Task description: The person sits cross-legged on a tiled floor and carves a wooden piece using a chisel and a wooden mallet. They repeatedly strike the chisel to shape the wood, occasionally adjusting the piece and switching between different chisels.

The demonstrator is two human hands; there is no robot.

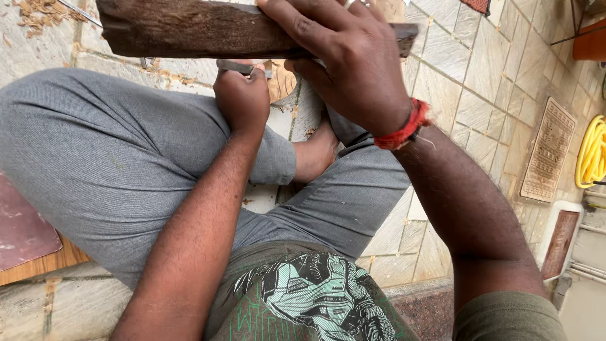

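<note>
Tiled floor (480,95): rt hand (353,63) grips wood plank (189,28).

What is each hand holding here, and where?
Right hand grips the dark wooden plank near its right end; left hand clasps a metal tool.

I see no packages or screens. Taking the coiled yellow hose (592,153) at the right edge as my landmark: just to its left a tan rectangular plaque (548,150) with raised lettering lies on the tiled floor, and below the hose lies a narrower reddish-brown carved plaque (559,243).
</note>
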